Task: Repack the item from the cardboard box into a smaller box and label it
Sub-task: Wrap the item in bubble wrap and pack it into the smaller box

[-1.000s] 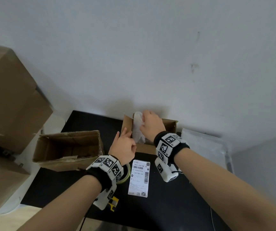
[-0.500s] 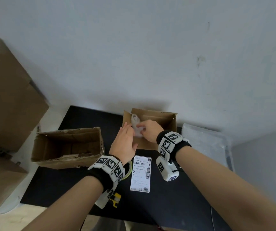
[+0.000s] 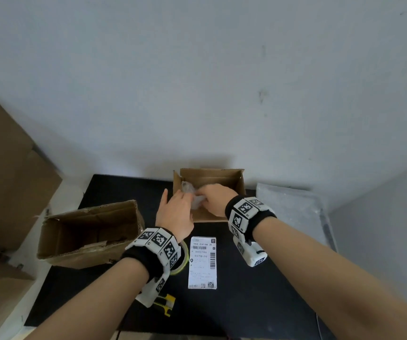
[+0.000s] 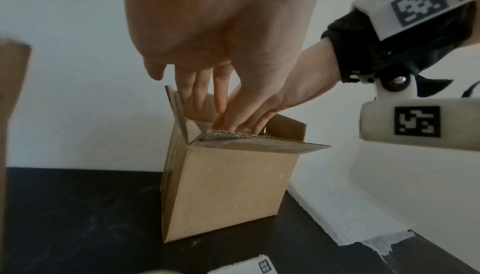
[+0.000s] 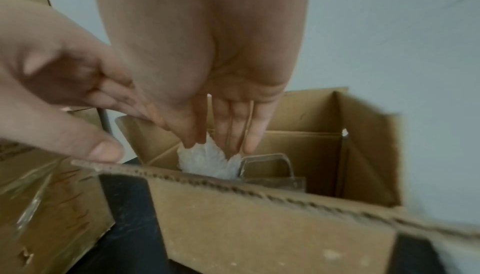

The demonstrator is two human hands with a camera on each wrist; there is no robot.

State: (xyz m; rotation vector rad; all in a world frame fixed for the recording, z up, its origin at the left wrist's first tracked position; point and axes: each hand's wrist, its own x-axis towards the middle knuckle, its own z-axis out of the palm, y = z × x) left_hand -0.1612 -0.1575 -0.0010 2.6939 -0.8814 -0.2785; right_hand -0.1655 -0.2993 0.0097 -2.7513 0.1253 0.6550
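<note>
On the black table (image 3: 258,303), your straight-fingered right hand (image 3: 213,198) and left hand (image 3: 175,214) press padding (image 5: 207,161) into the small box (image 3: 212,177); close flaps next.

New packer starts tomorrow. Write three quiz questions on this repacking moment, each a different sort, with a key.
1. True or false: the shipping label is already stuck on the small box.
2. Which hand pushes the bubble-wrapped item into the small box? A. left hand B. right hand
3. Fill in: the larger box lies on its ____.

Key: 1 false; 2 B; 3 side.
</note>
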